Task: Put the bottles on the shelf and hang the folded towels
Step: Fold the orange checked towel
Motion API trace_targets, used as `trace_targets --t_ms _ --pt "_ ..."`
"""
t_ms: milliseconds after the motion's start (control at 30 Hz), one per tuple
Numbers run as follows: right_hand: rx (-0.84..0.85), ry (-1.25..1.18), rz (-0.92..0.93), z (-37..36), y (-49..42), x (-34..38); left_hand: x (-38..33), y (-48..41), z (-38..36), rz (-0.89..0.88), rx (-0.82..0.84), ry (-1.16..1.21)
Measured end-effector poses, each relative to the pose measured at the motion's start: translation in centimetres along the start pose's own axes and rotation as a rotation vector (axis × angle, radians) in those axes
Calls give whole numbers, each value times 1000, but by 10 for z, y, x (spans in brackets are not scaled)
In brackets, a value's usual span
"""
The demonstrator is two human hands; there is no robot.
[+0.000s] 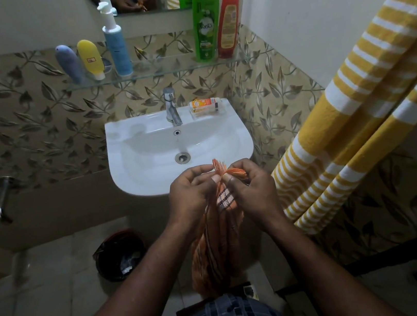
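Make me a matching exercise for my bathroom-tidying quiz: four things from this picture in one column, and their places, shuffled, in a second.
Things:
1. green bottle
2. orange towel
3. yellow striped towel
4. small orange tube

Places:
A. hanging at the right wall
B. lying on the sink rim beside the tap
C. standing on the glass shelf
D. held in both hands, left hand and right hand

Pairs: 1-C, 2-D, 3-A, 4-B

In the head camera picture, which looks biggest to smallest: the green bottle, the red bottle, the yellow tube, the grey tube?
1. green bottle
2. red bottle
3. and 4. yellow tube and grey tube: too alike to rank.
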State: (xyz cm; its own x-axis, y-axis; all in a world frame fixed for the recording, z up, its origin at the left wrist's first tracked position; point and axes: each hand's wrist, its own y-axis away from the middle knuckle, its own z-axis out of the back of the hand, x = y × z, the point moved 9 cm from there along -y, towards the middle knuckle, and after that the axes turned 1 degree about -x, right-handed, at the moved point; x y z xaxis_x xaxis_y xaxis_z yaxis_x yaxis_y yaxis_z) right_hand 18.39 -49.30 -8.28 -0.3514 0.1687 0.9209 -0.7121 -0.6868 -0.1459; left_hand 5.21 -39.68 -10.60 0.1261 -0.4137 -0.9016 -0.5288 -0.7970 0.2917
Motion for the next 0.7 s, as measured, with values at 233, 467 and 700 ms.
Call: trace_targets --t_ms 233,467,700 --pt "16 53 107 0 -3 17 -13 -4 7 -114 -36 -185" --pt "26 98 144 -2 -4 20 -13 -11 11 -147 -47 -271" --pt "22 114 101 0 -7 14 -7 -11 14 -81 -64 -185"
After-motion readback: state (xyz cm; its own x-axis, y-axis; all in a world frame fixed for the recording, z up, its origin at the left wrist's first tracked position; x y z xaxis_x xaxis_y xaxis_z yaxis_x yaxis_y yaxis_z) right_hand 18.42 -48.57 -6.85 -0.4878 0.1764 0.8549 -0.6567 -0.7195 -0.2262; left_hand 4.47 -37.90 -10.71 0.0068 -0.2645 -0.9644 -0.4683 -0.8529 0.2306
